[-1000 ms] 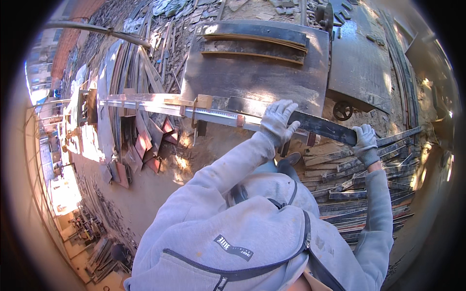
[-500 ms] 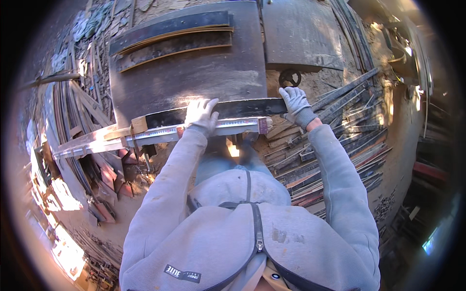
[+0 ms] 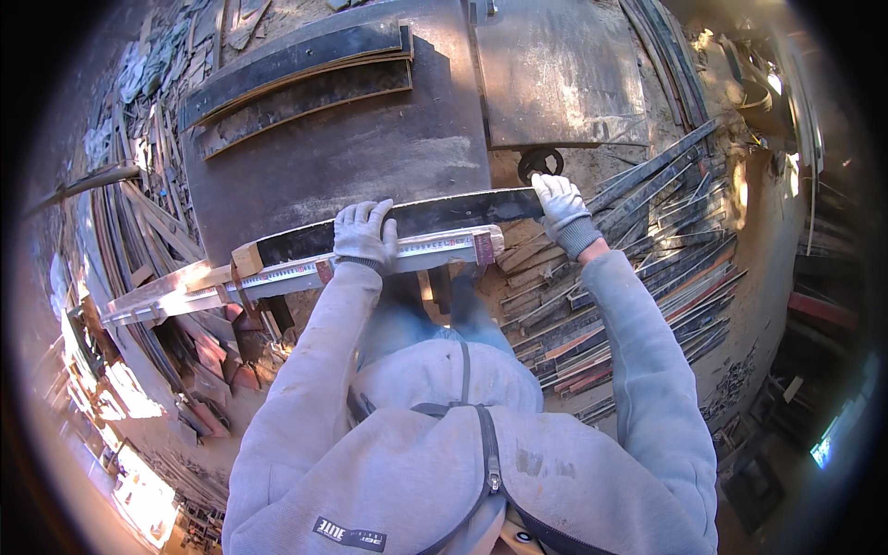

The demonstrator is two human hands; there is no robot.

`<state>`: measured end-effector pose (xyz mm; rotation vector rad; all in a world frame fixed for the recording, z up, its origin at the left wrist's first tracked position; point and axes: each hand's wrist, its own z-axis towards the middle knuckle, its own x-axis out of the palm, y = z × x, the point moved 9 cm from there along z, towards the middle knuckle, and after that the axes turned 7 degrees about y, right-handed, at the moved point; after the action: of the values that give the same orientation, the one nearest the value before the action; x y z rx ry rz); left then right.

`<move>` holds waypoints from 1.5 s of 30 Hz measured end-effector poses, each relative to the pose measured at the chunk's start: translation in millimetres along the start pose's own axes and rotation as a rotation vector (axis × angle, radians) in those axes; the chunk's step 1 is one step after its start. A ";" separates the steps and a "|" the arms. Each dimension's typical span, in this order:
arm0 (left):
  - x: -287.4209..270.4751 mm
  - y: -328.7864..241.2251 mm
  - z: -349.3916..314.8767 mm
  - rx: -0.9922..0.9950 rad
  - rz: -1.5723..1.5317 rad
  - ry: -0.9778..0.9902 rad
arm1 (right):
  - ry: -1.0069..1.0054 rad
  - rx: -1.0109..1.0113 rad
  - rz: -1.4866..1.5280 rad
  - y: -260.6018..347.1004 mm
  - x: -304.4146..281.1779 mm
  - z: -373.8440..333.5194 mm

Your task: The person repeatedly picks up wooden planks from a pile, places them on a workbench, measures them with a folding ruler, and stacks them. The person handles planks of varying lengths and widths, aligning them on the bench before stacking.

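A long, narrow black-faced plywood strip (image 3: 453, 211) lies along the near edge of a dark, worn table. Across its middle is my left hand (image 3: 365, 233), gloved in pale grey, with the fingers hooked over the far edge and the thumb to the right. My right hand (image 3: 562, 211), gloved too, grips the strip's right end; its thumb is hidden. Just in front of the strip runs a pale rail with a measuring scale (image 3: 287, 276) and dark red marks. The strip's left end meets a small wooden block (image 3: 247, 260) on that rail.
Two dark board strips (image 3: 305, 106) lie on the far part of the dark table (image 3: 435, 139). A second metal-topped table (image 3: 564, 83) stands beyond a gap, with a black handwheel (image 3: 540, 165) below. Piles of scrap slats (image 3: 638, 277) cover the ground at right; more lie left.
The whole view has shifted, so the table and rail sit a little lower and further left. Both hands remain on the strip, its left end still against the block.
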<state>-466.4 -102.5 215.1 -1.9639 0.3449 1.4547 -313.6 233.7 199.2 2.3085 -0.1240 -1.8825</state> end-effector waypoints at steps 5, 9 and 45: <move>-4.6 -3.4 0.1 0.018 0.047 -0.072 | 0.125 0.113 -0.059 -29.5 9.1 -21.7; -6.7 -4.2 -1.4 0.001 0.076 -0.096 | -0.065 -0.035 -0.029 -18.3 -5.0 -24.3; -11.0 -6.8 2.6 0.084 0.086 -0.278 | -0.436 0.306 1.848 33.6 17.3 -203.4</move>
<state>-468.3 -97.6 227.2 -1.6706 0.3622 1.7144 -109.8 212.4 228.0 0.7526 -1.8162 -1.0839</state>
